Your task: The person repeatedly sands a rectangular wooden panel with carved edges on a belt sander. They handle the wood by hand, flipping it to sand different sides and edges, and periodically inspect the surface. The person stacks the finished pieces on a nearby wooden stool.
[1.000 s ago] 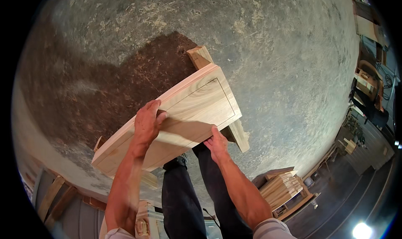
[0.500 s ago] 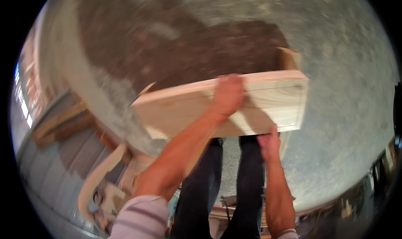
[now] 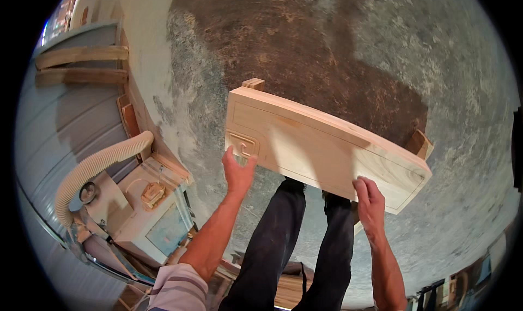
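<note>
A thick, pale wooden board (image 3: 310, 145) slants from upper left to lower right in front of my legs. A thin line borders its face, and a curled groove pattern is cut near its left end. My left hand (image 3: 238, 172) is at the lower left corner, thumb and finger spread apart, fingertips touching the edge. At the lower edge toward the right end, my right hand (image 3: 370, 202) is closed on the board, its curled fingers partly hidden. Wooden blocks stick out behind the board, one at the left end (image 3: 254, 83) and another at the right end (image 3: 419, 145).
A pale machine cabinet (image 3: 144, 224) with a ribbed hose (image 3: 103, 161) stands at the left. Beyond it, wooden strips (image 3: 81, 55) cross a grey metal panel (image 3: 76, 115). The concrete floor (image 3: 414, 55) is stained dark behind the board.
My left hand has moved from the board's top edge to its lower left corner. The board now tilts down to the right, and its grooved end shows. The view has turned.
</note>
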`<move>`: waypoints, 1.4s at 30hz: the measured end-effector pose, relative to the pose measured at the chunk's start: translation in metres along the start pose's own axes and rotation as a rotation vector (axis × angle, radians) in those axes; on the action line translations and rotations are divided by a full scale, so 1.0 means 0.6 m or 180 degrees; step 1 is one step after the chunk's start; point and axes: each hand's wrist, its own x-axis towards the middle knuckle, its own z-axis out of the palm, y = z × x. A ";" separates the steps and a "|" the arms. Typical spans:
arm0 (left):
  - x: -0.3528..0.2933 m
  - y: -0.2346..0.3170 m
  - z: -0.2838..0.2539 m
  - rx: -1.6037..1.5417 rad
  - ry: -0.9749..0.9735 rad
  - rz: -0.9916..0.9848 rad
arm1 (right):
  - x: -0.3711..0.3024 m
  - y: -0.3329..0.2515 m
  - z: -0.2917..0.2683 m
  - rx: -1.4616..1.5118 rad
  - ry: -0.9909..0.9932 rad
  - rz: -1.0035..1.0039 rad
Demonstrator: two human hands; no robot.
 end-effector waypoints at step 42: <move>-0.136 -0.104 -0.163 -0.2094 -0.1930 -0.1606 | -0.064 -0.150 0.054 -0.2190 -0.0509 -0.0649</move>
